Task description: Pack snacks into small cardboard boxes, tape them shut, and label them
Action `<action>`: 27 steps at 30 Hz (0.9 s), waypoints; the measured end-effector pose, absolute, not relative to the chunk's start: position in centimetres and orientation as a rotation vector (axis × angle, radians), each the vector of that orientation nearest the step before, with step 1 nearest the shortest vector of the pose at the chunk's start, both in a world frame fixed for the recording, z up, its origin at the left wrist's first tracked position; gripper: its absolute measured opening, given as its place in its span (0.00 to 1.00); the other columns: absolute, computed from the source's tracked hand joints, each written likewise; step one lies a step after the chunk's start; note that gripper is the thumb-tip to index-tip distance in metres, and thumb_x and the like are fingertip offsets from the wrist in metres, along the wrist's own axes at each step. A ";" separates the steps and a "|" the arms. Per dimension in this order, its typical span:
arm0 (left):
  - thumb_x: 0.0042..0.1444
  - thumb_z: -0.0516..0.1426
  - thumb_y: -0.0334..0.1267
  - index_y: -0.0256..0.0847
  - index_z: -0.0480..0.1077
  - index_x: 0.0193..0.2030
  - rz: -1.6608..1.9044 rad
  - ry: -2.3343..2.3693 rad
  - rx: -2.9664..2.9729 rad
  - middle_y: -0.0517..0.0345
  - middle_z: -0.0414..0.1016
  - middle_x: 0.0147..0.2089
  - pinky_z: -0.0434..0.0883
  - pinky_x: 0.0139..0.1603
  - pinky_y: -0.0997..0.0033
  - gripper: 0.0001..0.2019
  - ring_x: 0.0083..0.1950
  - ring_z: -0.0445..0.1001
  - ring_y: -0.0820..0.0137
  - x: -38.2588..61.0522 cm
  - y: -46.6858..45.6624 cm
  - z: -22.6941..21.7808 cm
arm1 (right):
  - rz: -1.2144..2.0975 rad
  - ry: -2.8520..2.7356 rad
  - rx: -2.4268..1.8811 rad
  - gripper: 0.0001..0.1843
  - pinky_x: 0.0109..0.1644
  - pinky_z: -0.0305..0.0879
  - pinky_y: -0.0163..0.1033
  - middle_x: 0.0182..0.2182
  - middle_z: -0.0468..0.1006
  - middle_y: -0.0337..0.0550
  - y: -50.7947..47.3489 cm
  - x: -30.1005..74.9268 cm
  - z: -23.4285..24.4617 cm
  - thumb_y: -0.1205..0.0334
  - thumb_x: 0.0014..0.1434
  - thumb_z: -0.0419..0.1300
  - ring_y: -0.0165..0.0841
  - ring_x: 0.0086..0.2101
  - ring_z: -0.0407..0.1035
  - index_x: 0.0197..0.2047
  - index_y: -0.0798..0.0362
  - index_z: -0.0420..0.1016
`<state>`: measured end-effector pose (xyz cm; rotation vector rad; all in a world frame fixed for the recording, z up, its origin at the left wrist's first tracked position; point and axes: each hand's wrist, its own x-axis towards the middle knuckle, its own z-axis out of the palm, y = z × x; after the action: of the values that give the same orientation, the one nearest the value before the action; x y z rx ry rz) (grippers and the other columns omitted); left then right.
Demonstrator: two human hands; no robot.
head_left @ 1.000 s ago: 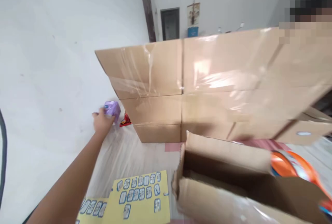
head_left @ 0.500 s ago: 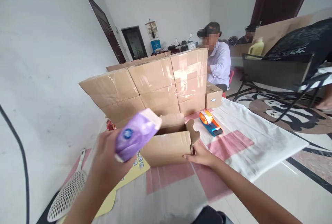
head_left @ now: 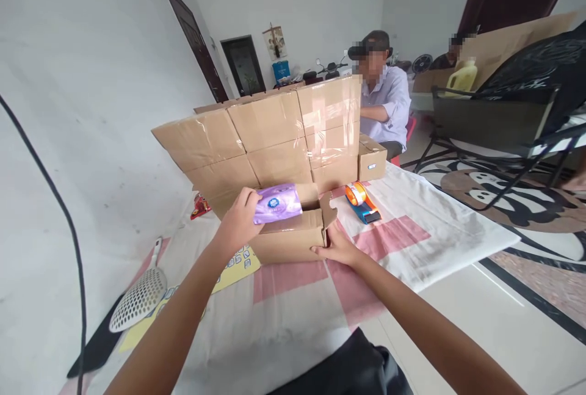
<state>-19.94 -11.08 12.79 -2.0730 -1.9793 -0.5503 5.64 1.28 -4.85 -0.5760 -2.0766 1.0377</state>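
Observation:
My left hand [head_left: 238,219] is closed on one end of a shiny purple soft pack [head_left: 279,204] with a round blue logo. The pack lies nearly level over the left part of an open cardboard box [head_left: 288,247], just above its opening; whether it touches the rim I cannot tell. At the box's right front corner, my right hand [head_left: 341,248] grips the side, thumb on the front face and the other fingers partly hidden beside the raised end flap [head_left: 328,209]. An orange and blue tape dispenser [head_left: 364,204] lies right of the box.
Behind the box rises a wall of stacked, taped cartons [head_left: 270,126], with a small carton [head_left: 372,160] at its right end. A white slotted skimmer [head_left: 141,297] and a yellow printed sheet [head_left: 238,270] lie at left. A person in a cap [head_left: 384,96] sits beyond.
My left hand has brought the purple pack rightward, levelled it and set it over the box opening. My right hand keeps its grip on the box corner. The view has shifted slightly.

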 end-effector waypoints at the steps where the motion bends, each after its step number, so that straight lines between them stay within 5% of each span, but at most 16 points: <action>1: 0.56 0.55 0.32 0.42 0.60 0.52 -0.569 -2.002 -2.094 0.47 0.63 0.57 0.73 0.54 0.58 0.17 0.57 0.72 0.56 -20.0 -10.7 12.8 | 1.037 -2.082 -0.564 0.45 0.67 0.63 0.60 0.61 0.68 0.52 1.3 5.6 -4.8 0.47 0.52 0.72 0.51 0.62 0.63 0.66 0.49 0.58; 6: 0.49 0.59 0.34 0.44 0.59 0.48 -0.550 -2.077 -2.312 0.54 0.64 0.53 0.72 0.51 0.63 0.19 0.52 0.73 0.61 -20.8 -9.1 12.6 | 1.042 -2.076 -0.541 0.51 0.71 0.58 0.60 0.64 0.64 0.52 1.7 5.5 -4.7 0.50 0.50 0.72 0.52 0.65 0.58 0.71 0.48 0.52; 20: 0.55 0.65 0.46 0.50 0.53 0.67 -0.916 -2.204 -2.777 0.49 0.65 0.64 0.73 0.59 0.56 0.36 0.61 0.71 0.57 -22.7 -6.6 11.2 | 1.134 -2.064 -0.613 0.46 0.64 0.67 0.56 0.55 0.74 0.49 2.4 5.6 -5.4 0.46 0.49 0.73 0.51 0.58 0.68 0.67 0.50 0.63; 23: 0.55 0.65 0.47 0.50 0.56 0.66 -0.878 -2.133 -2.729 0.48 0.63 0.66 0.75 0.58 0.56 0.35 0.64 0.70 0.55 -22.3 -7.0 11.6 | 1.175 -2.082 -0.603 0.43 0.60 0.70 0.52 0.55 0.75 0.49 2.3 5.7 -5.4 0.49 0.50 0.72 0.49 0.55 0.71 0.66 0.50 0.64; 27: 0.55 0.65 0.47 0.49 0.59 0.63 -1.266 -1.844 -2.435 0.48 0.59 0.69 0.71 0.65 0.51 0.32 0.70 0.65 0.52 -23.4 -9.0 11.3 | 1.168 -2.098 -0.573 0.44 0.61 0.69 0.53 0.60 0.73 0.49 2.3 5.6 -5.3 0.54 0.50 0.71 0.49 0.56 0.71 0.67 0.49 0.61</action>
<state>-23.37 -8.96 11.29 -2.4346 -1.8444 -1.2655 5.59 2.27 -5.30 -0.5730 -2.0978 1.1682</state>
